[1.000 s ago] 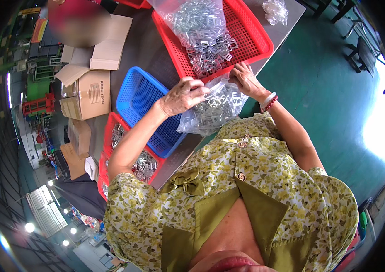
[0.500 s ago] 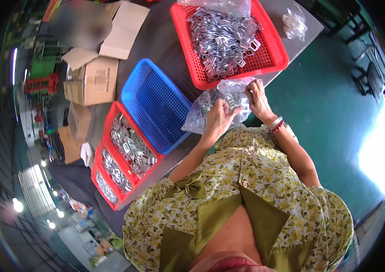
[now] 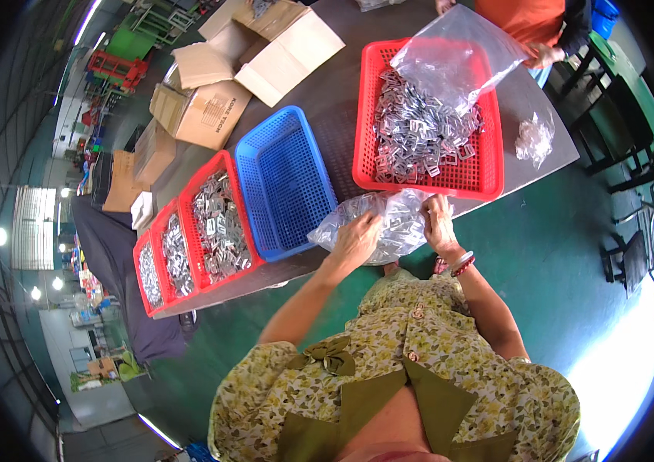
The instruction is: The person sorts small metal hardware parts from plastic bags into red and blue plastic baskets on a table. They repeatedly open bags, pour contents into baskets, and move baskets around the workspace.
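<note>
A crumpled clear plastic bag (image 3: 402, 231) hangs at the table's front edge, with my hands at its two sides. My left hand (image 3: 357, 240) is closed on its left part. On the other side my right hand (image 3: 439, 223) pinches the upper right edge, thumb and fingers together. Small metal pieces seem to lie in the bag, but the wrinkled plastic blurs them. Just beyond it is a red basket (image 3: 360, 154) with a heap of metal strap buckles (image 3: 419, 131). A blue basket (image 3: 284, 173) stands left of the bag.
Left of the blue basket, a red divided tray (image 3: 228, 171) bears metal parts. Open cardboard boxes (image 3: 211, 115) stand behind. Across the table, a person in orange (image 3: 523, 19) holds a large clear bag (image 3: 461, 58) over the red basket. A crumpled plastic bag (image 3: 535, 140) lies at right.
My view has shifted, bringing the person in orange into sight. My left hand has moved to the bag's left part, its fingers now closed. The large clear bag is now raised and spread over the red basket.
</note>
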`<action>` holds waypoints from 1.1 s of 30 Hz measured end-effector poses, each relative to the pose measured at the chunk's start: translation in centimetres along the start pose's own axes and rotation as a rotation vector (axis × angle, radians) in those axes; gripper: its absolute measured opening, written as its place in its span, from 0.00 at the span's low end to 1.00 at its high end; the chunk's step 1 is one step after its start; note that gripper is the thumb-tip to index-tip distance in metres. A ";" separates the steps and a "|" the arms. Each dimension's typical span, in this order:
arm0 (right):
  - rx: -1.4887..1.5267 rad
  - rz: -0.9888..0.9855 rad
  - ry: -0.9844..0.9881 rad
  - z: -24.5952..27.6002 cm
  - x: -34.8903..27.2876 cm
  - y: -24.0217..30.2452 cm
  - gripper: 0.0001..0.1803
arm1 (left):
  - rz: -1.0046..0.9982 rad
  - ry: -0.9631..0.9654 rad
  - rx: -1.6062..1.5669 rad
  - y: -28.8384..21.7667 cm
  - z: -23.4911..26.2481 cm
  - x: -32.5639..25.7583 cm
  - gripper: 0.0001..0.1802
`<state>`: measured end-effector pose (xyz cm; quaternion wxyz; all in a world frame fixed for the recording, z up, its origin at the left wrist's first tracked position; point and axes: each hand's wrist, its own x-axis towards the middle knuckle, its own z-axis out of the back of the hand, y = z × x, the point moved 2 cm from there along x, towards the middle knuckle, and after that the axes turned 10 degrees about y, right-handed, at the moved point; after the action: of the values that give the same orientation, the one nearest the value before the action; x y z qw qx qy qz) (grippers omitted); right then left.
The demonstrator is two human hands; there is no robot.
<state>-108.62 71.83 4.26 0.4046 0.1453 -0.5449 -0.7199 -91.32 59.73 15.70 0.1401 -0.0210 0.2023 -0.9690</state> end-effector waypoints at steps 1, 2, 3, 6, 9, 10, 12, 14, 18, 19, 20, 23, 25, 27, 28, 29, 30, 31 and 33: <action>0.132 -0.056 -0.075 0.4 0.0 -2.2 0.05 | -0.026 0.030 0.082 0.2 1.3 -0.4 0.05; 0.668 -0.136 -0.101 3.3 0.6 -5.2 0.04 | -0.048 0.072 0.153 0.9 2.0 -1.0 0.05; 0.219 0.034 -0.163 6.3 1.4 -3.7 0.05 | -0.072 0.141 0.216 1.5 2.6 -1.7 0.05; -0.236 0.073 -0.089 11.7 3.0 4.3 0.03 | 0.047 0.272 0.221 2.8 3.3 -0.5 0.05; -0.092 0.131 0.309 8.9 -0.8 9.0 0.10 | 0.179 0.414 -0.033 3.4 3.9 3.3 0.09; -0.052 0.036 0.455 7.0 -1.8 10.1 0.12 | 0.317 0.475 -0.215 3.3 3.9 3.8 0.11; -0.157 0.144 0.560 3.7 -1.8 12.2 0.19 | 0.275 0.400 -0.315 5.7 2.3 3.3 0.11; -0.305 0.231 0.526 -0.3 -1.9 11.8 0.21 | 0.301 0.344 -0.513 8.8 0.0 1.7 0.13; -0.672 0.232 0.494 -4.7 -0.7 9.1 0.19 | 0.399 0.044 -1.238 6.5 -0.7 0.3 0.12; -0.739 0.207 0.557 -4.8 -0.6 8.6 0.19 | 0.405 -0.028 -1.277 5.8 -0.9 -0.3 0.09; -0.743 0.248 0.554 -4.9 -0.6 8.3 0.14 | 0.403 -0.051 -1.313 5.4 -0.9 -0.5 0.08; -0.699 0.409 0.468 -3.9 -0.4 8.8 0.13 | 0.409 0.012 -1.194 5.2 -0.1 -0.5 0.16; -0.735 0.349 0.539 -3.2 -0.8 9.4 0.14 | 0.389 0.146 -0.795 4.9 1.1 -0.5 0.23; -0.771 0.395 0.507 -3.0 -1.2 9.8 0.14 | 0.160 0.242 -0.384 5.1 1.6 -0.4 0.17; -0.799 0.387 0.499 -3.1 -1.4 10.1 0.15 | 0.009 0.276 -0.257 5.4 2.1 -0.4 0.16; -0.809 0.381 0.496 -3.2 -1.6 10.4 0.15 | -0.142 0.308 -0.127 5.9 2.7 -0.3 0.15; -0.820 0.375 0.492 -3.2 -1.8 10.9 0.16 | -0.292 0.338 0.004 6.0 3.2 -0.4 0.14; -0.832 0.369 0.487 -3.2 -1.9 11.2 0.16 | -0.210 0.515 0.001 5.3 4.1 0.1 0.13; -0.816 0.312 0.481 -2.9 -2.3 11.5 0.17 | -0.054 0.880 0.001 3.6 6.5 1.4 0.11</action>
<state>-100.38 70.74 13.08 0.6455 0.0538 -0.1255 -0.7515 -91.14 53.67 20.23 0.0152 0.3885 0.2416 -0.8891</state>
